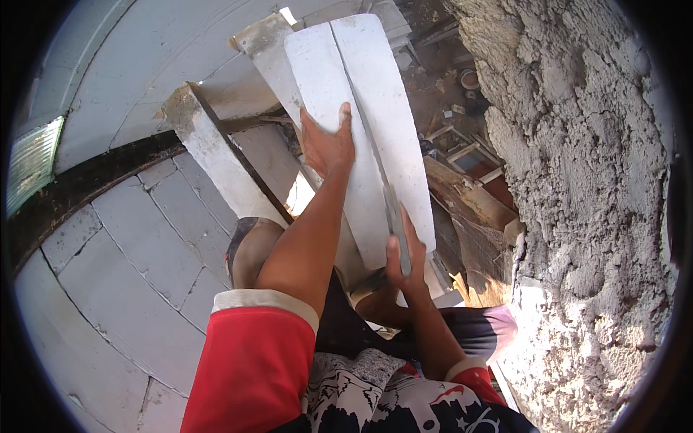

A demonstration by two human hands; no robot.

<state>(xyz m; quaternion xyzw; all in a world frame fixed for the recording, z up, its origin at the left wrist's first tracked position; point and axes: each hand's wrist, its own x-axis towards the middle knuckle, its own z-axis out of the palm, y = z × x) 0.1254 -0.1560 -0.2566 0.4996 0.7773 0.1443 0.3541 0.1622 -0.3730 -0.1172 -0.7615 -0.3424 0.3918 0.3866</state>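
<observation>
A long white block (382,86) lies ahead of me, split lengthwise by a narrow slit. My left hand (328,144) grips the left piece, thumb on its top face and fingers over its left side. In the lower part of the slit is a grey blade-like tool (395,216), slightly blurred, with my right hand (406,256) closed on it. Under the upper left of the block lies a weathered pale slab (263,47), and another pale slab (216,166) slants farther left, beside a dark beam.
A rough plastered wall (577,180) rises on the right. At the left are grey block courses (144,267), a dark curved-looking beam (108,162) and a corrugated translucent sheet (36,159). Debris and timber scraps (476,166) lie far below. My bare feet and legs are beneath the block.
</observation>
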